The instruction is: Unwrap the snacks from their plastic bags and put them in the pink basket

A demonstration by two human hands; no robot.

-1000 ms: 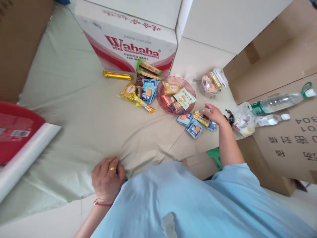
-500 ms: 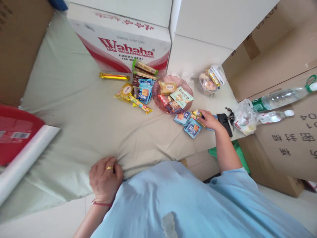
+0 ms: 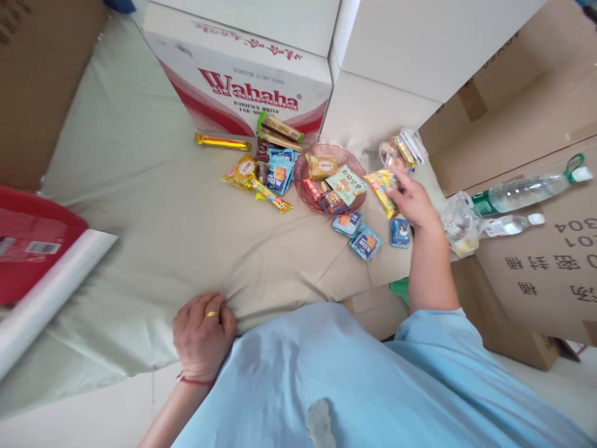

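Observation:
My right hand (image 3: 413, 198) pinches a yellow snack packet (image 3: 383, 190) and holds it just right of the pink glass plate (image 3: 298, 190). On that plate lie several wrapped snacks, among them a pale green packet (image 3: 347, 184) and a golden one (image 3: 321, 166). Blue cracker packets (image 3: 365, 242) lie below the plate's rim, and another blue packet (image 3: 400, 233) sits under my right wrist. My left hand (image 3: 205, 336), with a ring on one finger, rests curled at the near edge of the cloth. Its fingertips are partly hidden, and nothing shows in it.
More snacks, including a long yellow packet (image 3: 222, 142), lie before the Wahaha carton (image 3: 252, 93). A plastic tub (image 3: 389, 152) stands behind my right hand. Bottles (image 3: 522, 191) and a plastic bag (image 3: 459, 224) are at right. A red object (image 3: 41, 249) lies at left.
My right hand has lifted the yellow packet off the blue packets and moved it up, beside the plate. A blue packet under the hand now shows. My left hand stays put.

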